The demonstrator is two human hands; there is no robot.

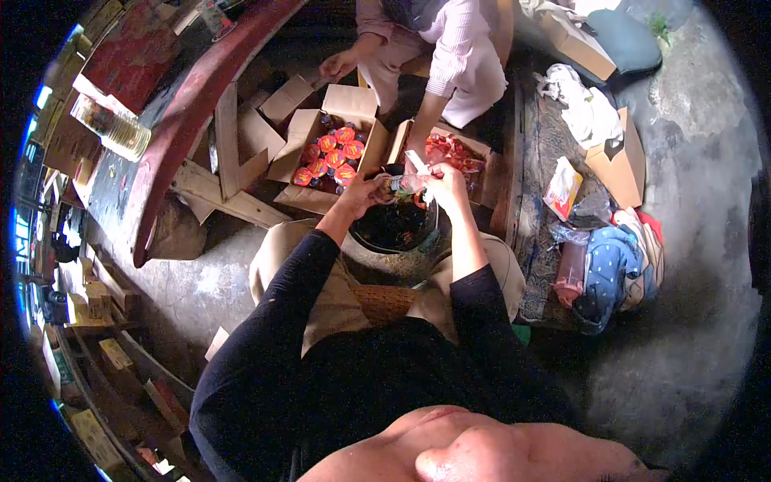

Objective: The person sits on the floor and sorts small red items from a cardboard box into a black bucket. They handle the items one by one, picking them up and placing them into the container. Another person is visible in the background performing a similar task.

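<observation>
The left hand (361, 195) is pinching one end of a clear container (412, 184), its grip nearly closed. Steadying it lightly above the dark tub (377, 248) is probably working best. It is looking small, glossy and see-through. The right hand (446, 188) is pinching its other end, nearly closed too.

Reaching out ahead with both arms (299, 277), angling bare wrists (340, 217) inward from dark sleeves (479, 296), holding left hand (361, 195) and right hand (447, 186) close together out in front, curling fingers (439, 171) on each, gripping with both at once
</observation>
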